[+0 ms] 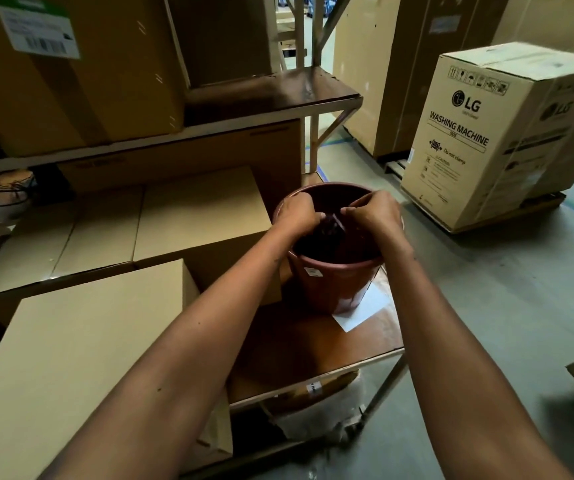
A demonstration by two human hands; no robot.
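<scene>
Both hands are down inside the mouth of a reddish-brown bin (334, 282), which stands upright on the brown shelf (313, 344) at the near right corner of the rack, its base partly on a white sheet of paper (365, 310). The left hand (299, 211) and the right hand (372, 211) are curled, fingertips close together, each pinching an edge of a dark item (330, 225) that hangs just below the rim. It looks thin and pliable, with one pale straight edge catching the light, but the shadow in the bin hides what it is. Judging by the grip, the step in hand is either opening this item out or pulling it apart over the bin, possibly to line it. The next move likely calls for drawing the two pinches away from each other toward opposite sides of the rim, evenly, so that the light bin does not tip or slide on the paper. The bin is smooth moulded plastic, round, tapering toward its base, with a rolled lip and a small white label (311, 271) on its wall. A matt, flat-topped cardboard box (88, 358) sits to its left, and a washing machine carton (486, 140) stands well apart on the concrete floor.
</scene>
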